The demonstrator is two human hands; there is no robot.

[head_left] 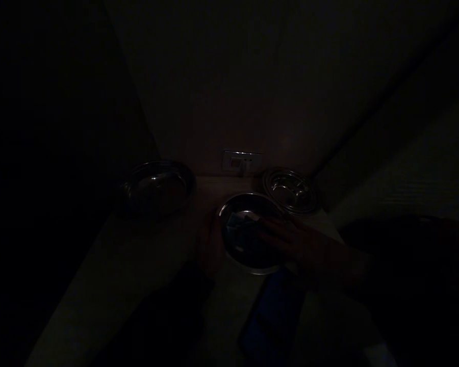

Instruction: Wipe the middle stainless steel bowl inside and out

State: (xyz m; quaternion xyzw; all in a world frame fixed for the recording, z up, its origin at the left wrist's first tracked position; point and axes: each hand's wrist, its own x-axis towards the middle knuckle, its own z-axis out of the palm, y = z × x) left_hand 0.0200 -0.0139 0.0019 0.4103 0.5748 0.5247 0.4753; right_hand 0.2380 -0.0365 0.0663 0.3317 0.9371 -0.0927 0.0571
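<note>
The picture is very dark. A shiny metal bowl (229, 204) sits on the table in the middle. My left hand (209, 247) grips its left rim, fingers mostly lost in shadow. Inside the bowl lies a bluish-green cloth (237, 223). My right hand (290, 237) reaches in over the right rim and presses this cloth against the inner surface.
A larger metal basin (155, 178) stands at the back left of the table (95, 285). Several nested metal bowls (288, 192) are at the back right. A wall socket (241, 160) is behind. Near the front lies a dark blue flat object (273, 316).
</note>
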